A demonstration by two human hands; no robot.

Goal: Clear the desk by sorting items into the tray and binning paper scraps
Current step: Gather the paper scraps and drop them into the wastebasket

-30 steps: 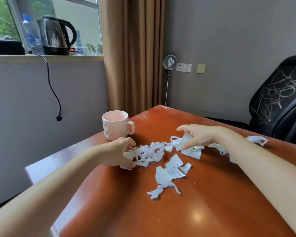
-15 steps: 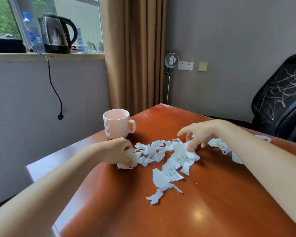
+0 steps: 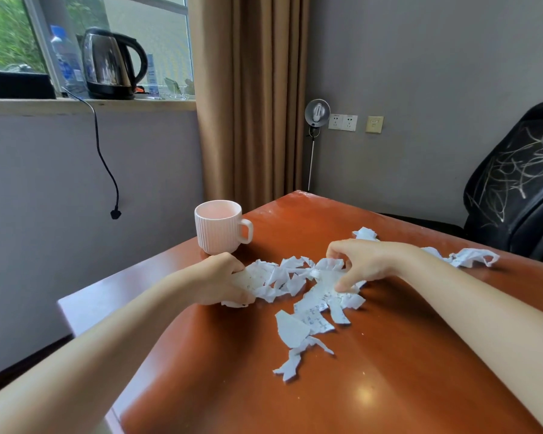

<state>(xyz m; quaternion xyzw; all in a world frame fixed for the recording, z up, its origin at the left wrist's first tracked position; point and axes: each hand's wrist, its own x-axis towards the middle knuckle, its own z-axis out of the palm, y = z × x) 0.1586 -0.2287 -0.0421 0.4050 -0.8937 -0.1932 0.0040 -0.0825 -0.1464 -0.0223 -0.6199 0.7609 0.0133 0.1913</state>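
Torn white paper scraps [image 3: 290, 278] lie in a loose heap across the middle of the orange-brown desk [image 3: 373, 386]. My left hand [image 3: 220, 281] grips the left end of the heap, fingers curled round several scraps. My right hand [image 3: 362, 266] sits on the heap's right side, its curled fingers and thumb pinching scraps. More scraps with handwriting [image 3: 308, 321] trail toward me. A crumpled strip [image 3: 466, 256] lies behind my right forearm, and one small piece [image 3: 364, 234] lies beyond my right hand. No tray or bin is in view.
A ribbed pink mug [image 3: 218, 227] stands near the desk's far left edge, just behind my left hand. A black chair [image 3: 514, 183] is at the right. A kettle [image 3: 110, 62] and bottle [image 3: 65, 57] sit on the windowsill, a cord hanging down.
My right hand has swept left and toward me, dragging scraps into the heap. The left hand stays gripping the heap's left end. The scraps are now bunched closer together.
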